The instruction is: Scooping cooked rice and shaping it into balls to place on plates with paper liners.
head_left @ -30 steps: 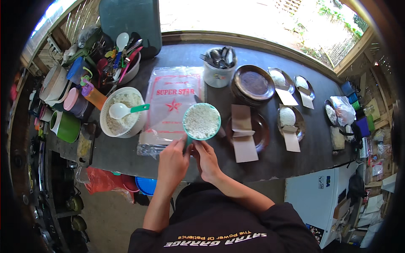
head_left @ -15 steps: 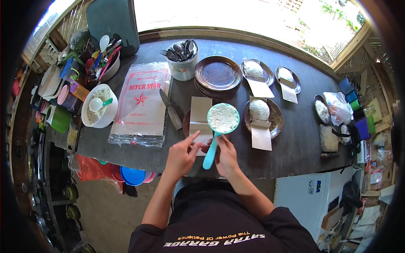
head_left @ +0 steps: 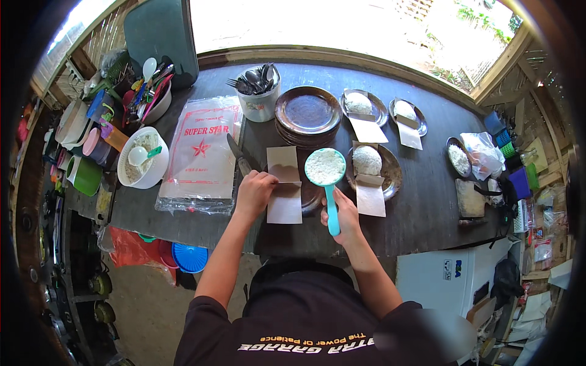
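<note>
My right hand (head_left: pixel 344 221) grips the handle of a turquoise scoop (head_left: pixel 332 213), held level above the table and heaped with what looks like white cooked rice (head_left: pixel 325 166). Closed fingers of my left hand (head_left: pixel 257 190) pinch the left edge of a creased brown paper sheet (head_left: pixel 284 210) near its fold. That paper lies over a dark brown plate (head_left: pixel 312 198), partly hidden by the sheet and the scoop. Right of the scoop, another plate (head_left: pixel 394 177) carries a similar paper (head_left: pixel 370 201) with a rounded white mound (head_left: pixel 367 160) on it.
Behind the scoop stands a stack of brown plates (head_left: pixel 307 110), beside a tub of cutlery (head_left: pixel 257 100). Two more plates with mounds (head_left: pixel 357 102) sit farther back. A knife (head_left: pixel 239 157), a plastic-wrapped paper pack (head_left: pixel 201 152) and a white bowl (head_left: pixel 160 174) lie leftward.
My hands have moved apart: the left went left and up to the paper's edge, the right shifted right with the filled scoop. The paper and the plate beneath show more now.
</note>
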Demonstrator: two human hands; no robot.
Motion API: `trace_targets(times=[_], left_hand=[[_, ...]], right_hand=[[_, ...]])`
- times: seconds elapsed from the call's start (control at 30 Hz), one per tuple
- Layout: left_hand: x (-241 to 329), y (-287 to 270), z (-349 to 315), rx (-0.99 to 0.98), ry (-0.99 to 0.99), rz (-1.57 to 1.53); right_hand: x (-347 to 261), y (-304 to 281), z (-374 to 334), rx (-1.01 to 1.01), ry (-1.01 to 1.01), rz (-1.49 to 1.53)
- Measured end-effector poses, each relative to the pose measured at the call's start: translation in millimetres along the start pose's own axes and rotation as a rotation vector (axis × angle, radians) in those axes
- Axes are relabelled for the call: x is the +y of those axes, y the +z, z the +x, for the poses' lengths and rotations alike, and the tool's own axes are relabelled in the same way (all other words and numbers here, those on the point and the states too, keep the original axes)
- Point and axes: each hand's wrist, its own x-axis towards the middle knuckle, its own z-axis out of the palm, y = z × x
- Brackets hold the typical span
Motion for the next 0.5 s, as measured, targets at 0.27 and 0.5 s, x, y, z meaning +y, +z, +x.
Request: trace_targets(times=[0.27,0.5], left_hand=[[-2.9,11.8,-12.8,0.136,0.026,-0.139],[-10.5,10.1,-13.5,0.161,0.008,-0.172]], right_hand=[[11.2,14.2,10.9,0.007,-0.056,-0.029],[20.0,32.3,18.9,0.067,-0.193,-0.131]])
